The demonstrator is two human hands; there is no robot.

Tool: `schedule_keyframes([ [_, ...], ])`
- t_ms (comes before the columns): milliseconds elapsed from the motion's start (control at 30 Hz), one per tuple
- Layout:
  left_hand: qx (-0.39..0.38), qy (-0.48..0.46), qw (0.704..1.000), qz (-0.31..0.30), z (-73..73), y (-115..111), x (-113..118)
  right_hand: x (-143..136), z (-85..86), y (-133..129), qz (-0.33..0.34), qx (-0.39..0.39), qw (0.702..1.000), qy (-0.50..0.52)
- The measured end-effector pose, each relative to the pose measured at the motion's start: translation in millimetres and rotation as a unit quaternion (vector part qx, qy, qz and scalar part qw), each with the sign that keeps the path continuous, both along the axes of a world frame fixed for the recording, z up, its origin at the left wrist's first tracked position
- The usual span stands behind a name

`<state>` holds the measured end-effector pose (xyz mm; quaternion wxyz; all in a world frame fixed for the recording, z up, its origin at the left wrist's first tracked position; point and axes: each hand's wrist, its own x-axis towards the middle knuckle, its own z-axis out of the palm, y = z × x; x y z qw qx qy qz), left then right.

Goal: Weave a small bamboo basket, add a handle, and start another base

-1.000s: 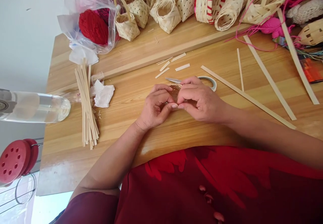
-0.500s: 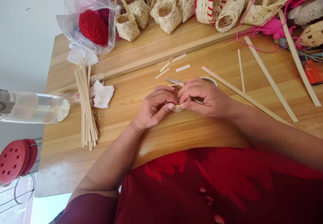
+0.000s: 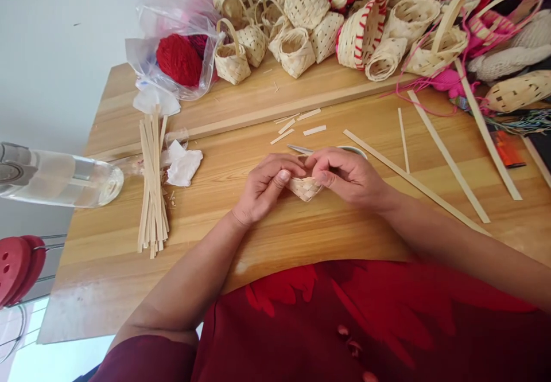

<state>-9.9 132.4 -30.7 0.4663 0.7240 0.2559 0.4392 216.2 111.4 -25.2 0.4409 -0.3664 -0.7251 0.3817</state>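
Left hand (image 3: 272, 186): fingers curled, pinching the small basket (image 3: 306, 188)
Right hand (image 3: 344, 176): fingers bent, gripping its other side
Small basket: between both hands, above the table (image 3: 275, 238)

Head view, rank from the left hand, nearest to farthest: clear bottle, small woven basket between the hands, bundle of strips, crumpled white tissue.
1. Small woven basket: at the left hand, held.
2. Crumpled white tissue: left of that hand.
3. Bundle of strips: just beyond the tissue.
4. Clear bottle: far left.
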Motion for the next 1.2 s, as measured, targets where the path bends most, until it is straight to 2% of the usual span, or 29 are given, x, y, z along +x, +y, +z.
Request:
schedule_keyframes([
  [67, -0.09, -0.06, 0.994, 0.001, -1.5, -1.4, -0.9, 1.8, 2.9, -1.2, 0.002, -0.072, 0.997, 0.037],
  [133, -0.192, -0.111, 0.975, -0.01, -4.7, -0.8, -2.5, 1.9, 4.8, -2.6, 0.004, -0.129, 0.989, 0.074],
  [233, -0.275, -0.115, 0.953, -0.044, -9.6, 3.2, -5.6, 0.5, 5.0, -3.2, 0.007, -0.177, 0.978, 0.111],
  [367, -0.276, -0.096, 0.951, -0.1, -13.0, 6.9, -8.6, -0.5, 1.9, -2.5, 0.008, -0.191, 0.974, 0.118],
  [467, -0.261, -0.098, 0.956, -0.096, -13.4, 6.2, -8.6, 1.3, 1.4, -3.2, -0.002, -0.153, 0.981, 0.117],
  [533, -0.25, -0.112, 0.959, -0.064, -13.5, 5.4, -8.0, 5.9, 2.5, -3.7, -0.05, -0.1, 0.99, 0.082],
  [600, -0.246, -0.146, 0.958, -0.012, -14.1, 5.9, -7.7, 14.5, 3.2, -2.4, -0.124, -0.031, 0.992, -0.004],
  [700, -0.243, -0.196, 0.946, 0.085, -16.7, 9.9, -8.5, 31.6, -0.2, 4.5, -0.182, 0.063, 0.961, -0.198],
  [767, -0.242, -0.212, 0.937, 0.137, -18.5, 13.8, -9.3, 41.2, -4.9, 10.3, -0.16, 0.084, 0.943, -0.28],
  [833, -0.243, -0.228, 0.929, 0.163, -19.3, 17.3, -9.3, 47.0, -8.8, 14.2, -0.137, 0.086, 0.936, -0.313],
  [1000, -0.232, -0.244, 0.927, 0.163, -19.5, 20.0, -8.5, 50.7, -6.4, 12.5, -0.126, 0.074, 0.922, -0.359],
  [1200, -0.199, -0.18, 0.945, 0.186, -27.2, 18.0, -13.6, 57.3, 4.6, 7.6, -0.123, 0.049, 0.893, -0.43],
])
